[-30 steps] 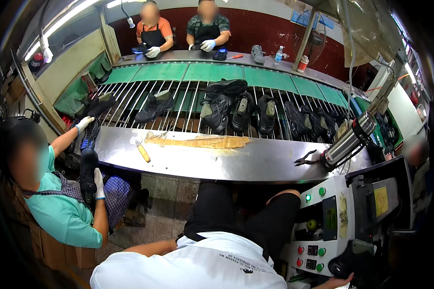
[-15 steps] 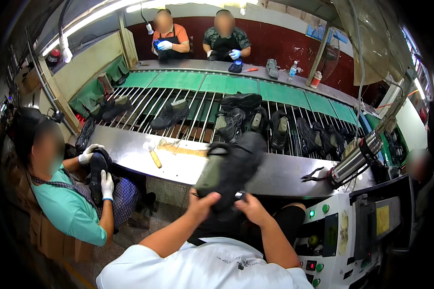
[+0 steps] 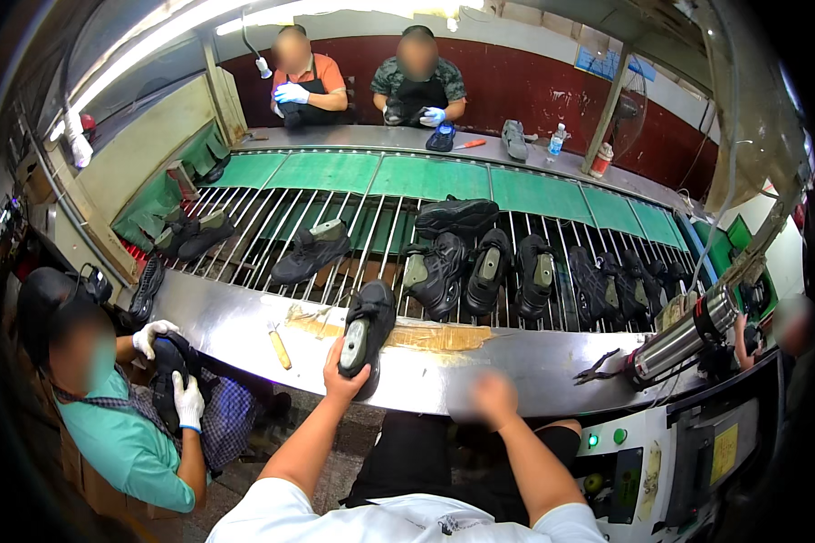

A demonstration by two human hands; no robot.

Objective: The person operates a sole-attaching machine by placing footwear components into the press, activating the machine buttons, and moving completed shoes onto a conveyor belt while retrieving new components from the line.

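Observation:
My left hand (image 3: 343, 369) grips the heel end of a black shoe (image 3: 380, 312) with a pale green-grey last inside it. The shoe is tilted toe-up over the near edge of the metal counter (image 3: 426, 378). Apart from it, to the right, my right hand (image 3: 487, 399) is over the counter's front edge, its fingers smeared by motion. Beyond the counter, black shoes with lasts stand on the metal rods, among them one shoe (image 3: 435, 276) and another (image 3: 490, 271); a further shoe (image 3: 457, 217) lies crosswise behind them.
A wooden-handled tool (image 3: 281, 347) lies on the counter, left of brown tape (image 3: 426, 336). A steel flask (image 3: 684, 337) and a control panel (image 3: 643, 452) are at the right. A gloved co-worker (image 3: 118, 434) holds a shoe at the left; two people work across the rods.
The shoe, held low between both hands and blurred before, is now farther forward and left in my left hand alone. My right hand has come off it. The view has shifted slightly.

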